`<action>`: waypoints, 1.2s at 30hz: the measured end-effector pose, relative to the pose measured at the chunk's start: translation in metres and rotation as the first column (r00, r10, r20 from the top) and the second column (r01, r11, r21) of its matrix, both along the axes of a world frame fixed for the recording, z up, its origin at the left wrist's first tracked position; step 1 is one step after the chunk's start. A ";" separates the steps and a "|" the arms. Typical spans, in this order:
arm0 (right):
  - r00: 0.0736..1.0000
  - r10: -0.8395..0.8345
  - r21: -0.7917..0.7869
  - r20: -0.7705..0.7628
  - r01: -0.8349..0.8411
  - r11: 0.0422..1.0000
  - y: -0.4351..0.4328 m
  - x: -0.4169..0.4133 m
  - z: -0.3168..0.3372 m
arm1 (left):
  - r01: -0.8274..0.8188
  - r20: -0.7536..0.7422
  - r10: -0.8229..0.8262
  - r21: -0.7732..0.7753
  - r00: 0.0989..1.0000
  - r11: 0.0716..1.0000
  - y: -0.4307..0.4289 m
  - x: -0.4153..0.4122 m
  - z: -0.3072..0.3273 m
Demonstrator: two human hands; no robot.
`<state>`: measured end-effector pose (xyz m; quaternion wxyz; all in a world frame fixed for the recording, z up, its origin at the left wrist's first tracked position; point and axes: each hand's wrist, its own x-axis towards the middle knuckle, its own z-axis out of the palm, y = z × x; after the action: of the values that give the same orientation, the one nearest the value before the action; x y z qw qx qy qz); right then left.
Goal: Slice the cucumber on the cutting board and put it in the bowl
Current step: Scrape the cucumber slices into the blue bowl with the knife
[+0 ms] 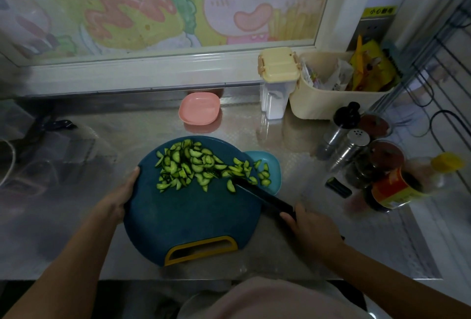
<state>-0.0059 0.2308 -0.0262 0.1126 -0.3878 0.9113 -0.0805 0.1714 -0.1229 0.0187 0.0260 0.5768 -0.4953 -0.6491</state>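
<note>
The scene was dim and underexposed; the shiny steel desk [142, 125] carried soft glare, and wide-angle distortion blurred the edges.

I see a home kitchen: a steel counter [382, 237] carries a cutting board [191, 216], spice shakers [356, 140], a sauce bottle [395, 188] and a tub [326, 104] of seasoning packets, under a window [153, 12] painted with cartoons.

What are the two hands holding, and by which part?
The left hand grips the cutting board by its left edge; the right hand holds the knife by its handle.
</note>
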 end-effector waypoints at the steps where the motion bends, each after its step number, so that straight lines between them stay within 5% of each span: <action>1: 1.000 -0.008 0.015 0.010 0.008 1.000 0.001 -0.003 0.000 | -0.004 0.006 0.004 -0.004 1.000 1.000 0.000 0.000 0.000; 5: 0.999 -0.023 0.121 0.043 0.018 0.992 0.007 -0.020 0.001 | -0.021 0.004 0.021 0.005 1.000 1.000 -0.002 0.001 0.000; 9: 0.999 -0.035 0.048 -0.038 0.037 0.998 0.021 -0.032 -0.003 | -0.027 -0.007 0.027 -0.011 1.000 1.000 -0.005 0.003 -0.003; 16: 0.989 -0.063 0.018 0.136 0.061 0.998 0.019 -0.033 0.013 | -0.001 0.006 0.001 0.012 1.000 1.000 -0.010 0.005 0.004; 25: 0.966 0.228 0.011 0.120 -0.230 0.973 -0.003 -0.001 0.017 | 0.040 0.025 -0.040 0.005 0.999 0.999 -0.005 -0.004 0.012; 36: 0.992 0.102 0.062 0.077 -0.107 0.992 -0.011 -0.014 0.008 | 0.053 0.025 -0.054 0.026 0.998 0.998 -0.002 -0.002 0.011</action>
<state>-0.0204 0.2202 -0.0180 0.1630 -0.4280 0.8870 -0.0586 0.1693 -0.1244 0.0295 -0.0053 0.5720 -0.5026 -0.6483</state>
